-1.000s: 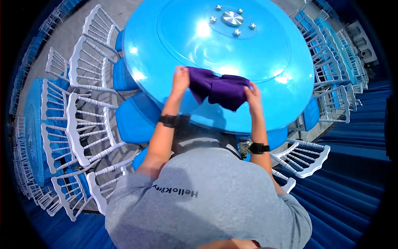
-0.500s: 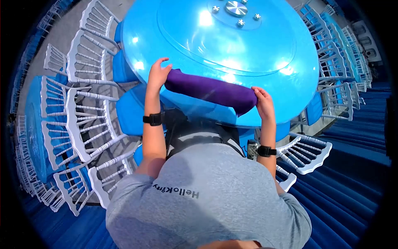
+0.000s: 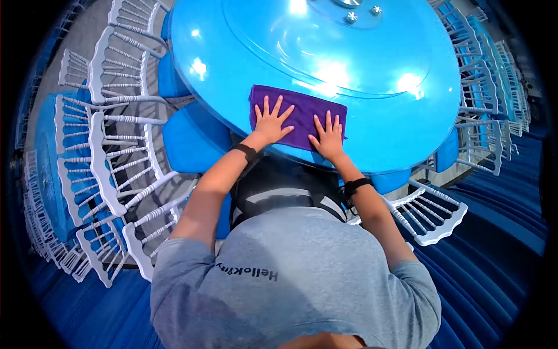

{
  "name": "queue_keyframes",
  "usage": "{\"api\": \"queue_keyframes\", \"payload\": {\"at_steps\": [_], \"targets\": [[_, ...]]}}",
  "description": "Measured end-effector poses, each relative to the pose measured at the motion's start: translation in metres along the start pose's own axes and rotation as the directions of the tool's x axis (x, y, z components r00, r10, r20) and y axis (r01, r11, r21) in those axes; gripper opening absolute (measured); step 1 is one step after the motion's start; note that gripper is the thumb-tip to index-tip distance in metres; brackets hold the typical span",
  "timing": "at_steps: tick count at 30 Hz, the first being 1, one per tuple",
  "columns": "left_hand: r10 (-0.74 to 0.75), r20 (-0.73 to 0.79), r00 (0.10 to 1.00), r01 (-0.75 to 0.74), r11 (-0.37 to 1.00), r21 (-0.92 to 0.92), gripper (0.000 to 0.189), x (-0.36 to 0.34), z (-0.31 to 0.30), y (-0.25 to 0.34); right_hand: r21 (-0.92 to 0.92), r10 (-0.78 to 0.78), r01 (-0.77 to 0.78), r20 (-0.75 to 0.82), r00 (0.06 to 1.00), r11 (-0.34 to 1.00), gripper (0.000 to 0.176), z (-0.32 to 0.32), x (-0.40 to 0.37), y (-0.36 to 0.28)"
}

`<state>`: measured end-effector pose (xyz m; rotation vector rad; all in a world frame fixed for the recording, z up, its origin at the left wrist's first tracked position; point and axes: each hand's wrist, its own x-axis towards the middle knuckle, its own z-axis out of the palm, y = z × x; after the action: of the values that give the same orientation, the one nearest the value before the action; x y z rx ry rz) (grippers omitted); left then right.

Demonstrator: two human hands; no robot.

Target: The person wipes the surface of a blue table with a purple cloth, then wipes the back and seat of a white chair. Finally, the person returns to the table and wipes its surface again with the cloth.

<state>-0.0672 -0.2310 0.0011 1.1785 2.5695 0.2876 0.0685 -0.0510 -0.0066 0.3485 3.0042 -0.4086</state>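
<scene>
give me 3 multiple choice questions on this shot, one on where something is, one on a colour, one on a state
1. Where does the cloth lie?
A. on a chair seat
B. on the table, near its edge
C. on the floor

2. What colour is the cloth?
A. purple
B. white
C. yellow

3. How are the left hand and the right hand?
A. clenched in fists
B. flat on the cloth, fingers spread
C. pinching the cloth in the air

Answers:
1 B, it lies spread on the blue tabletop by the near rim.
2 A, it shows purple against the blue.
3 B, both palms lie on it with fingers splayed.
</scene>
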Motion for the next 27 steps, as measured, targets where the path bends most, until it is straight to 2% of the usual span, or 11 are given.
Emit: {"api": "queue_keyframes", "payload": {"at_steps": [1,3,8,12,15,17,21,22,23,25,27], "targets": [[0.037,-0.089,0.995,-0.035,0.999,0.03,0.064,0.0,0.004,-0.002,0.005,-0.001,0.001,0.002,1.0,1.0,0.065,0.004,0.001,-0.002],[0.056,-0.114,0.992,-0.052,0.998,0.038,0.065,0.001,0.005,-0.005,-0.005,0.099,-0.099,-0.008,0.995,0.995,0.063,0.007,0.005,-0.004],[0.114,-0.198,0.973,-0.109,0.993,0.039,0.068,0.024,0.0,-0.003,-0.051,0.143,-0.149,-0.103,0.984,0.987,0.062,0.006,0.034,0.003],[0.122,-0.262,0.958,-0.123,0.992,0.01,0.067,0.063,0.0,-0.01,-0.056,0.118,-0.13,-0.184,0.976,0.99,0.062,-0.003,0.068,0.017],[0.124,-0.295,0.947,-0.116,0.992,0.044,0.067,0.087,0.0,-0.011,-0.067,0.143,-0.153,-0.143,0.979,0.986,0.061,-0.005,0.091,0.028],[0.1,-0.322,0.941,-0.093,0.995,0.037,0.065,0.09,0.005,-0.01,-0.097,0.084,-0.112,-0.261,0.962,0.989,0.058,-0.004,0.097,0.032],[0.169,-0.213,0.962,-0.167,0.986,0.027,0.058,0.074,0.008,0.001,-0.106,0.084,-0.107,-0.204,0.975,0.989,0.057,0.0,0.085,0.037],[0.224,-0.125,0.967,-0.224,0.974,0.011,0.058,0.062,0.002,0.008,-0.107,0.036,-0.059,-0.21,0.977,0.992,0.058,0.004,0.073,0.038],[0.307,-0.111,0.945,-0.306,0.952,0.026,0.06,0.052,0.009,0.011,-0.104,-0.004,-0.019,-0.218,0.976,0.994,0.06,0.008,0.058,0.039],[0.419,0.087,0.904,-0.422,0.906,0.023,0.063,0.028,0.0,0.031,-0.064,0.019,-0.031,-0.193,0.981,0.997,0.063,0.009,0.02,0.035],[0.563,0.209,0.8,-0.574,0.819,-0.009,0.064,0.005,0.004,0.044,-0.023,-0.054,0.051,-0.143,0.988,0.998,0.066,0.008,-0.022,0.031]]}}
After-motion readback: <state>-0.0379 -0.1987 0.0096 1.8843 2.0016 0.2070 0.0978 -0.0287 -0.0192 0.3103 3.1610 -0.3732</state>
